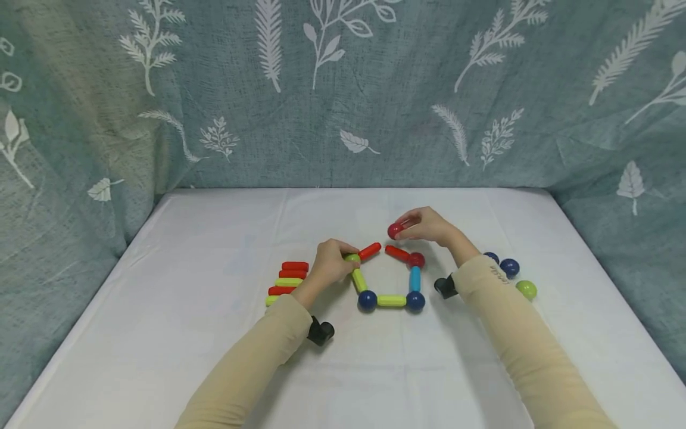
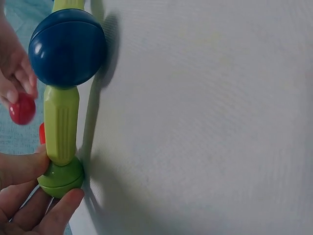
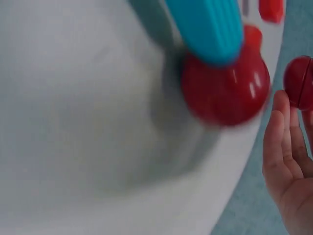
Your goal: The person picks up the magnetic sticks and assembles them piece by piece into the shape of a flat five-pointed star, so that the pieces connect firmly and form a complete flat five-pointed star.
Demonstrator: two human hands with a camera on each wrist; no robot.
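My left hand [image 1: 332,262] pinches a green ball [image 2: 61,178] at the left corner of a ring of toy rods and balls. From that ball a red rod [image 1: 370,251] slants up and a yellow-green rod [image 2: 61,125] runs to a blue ball [image 1: 367,300]. Another yellow-green rod [image 1: 392,301] joins it to a second blue ball [image 1: 415,301]. A light blue rod [image 1: 415,279] leads up to a red ball [image 1: 416,260], which bears a second red rod [image 1: 397,253]. Above the gap between the red rods, my right hand [image 1: 429,226] holds a loose red ball [image 1: 395,230] in its fingertips.
Left of the ring lie several red rods [image 1: 295,266] and yellow-green rods [image 1: 289,282] in a stack-like row, partly behind the left arm. On the right, blue balls [image 1: 510,267] and a green ball [image 1: 527,290] lie by the right sleeve. A patterned curtain [image 1: 343,119] hangs behind the white table [image 1: 214,238].
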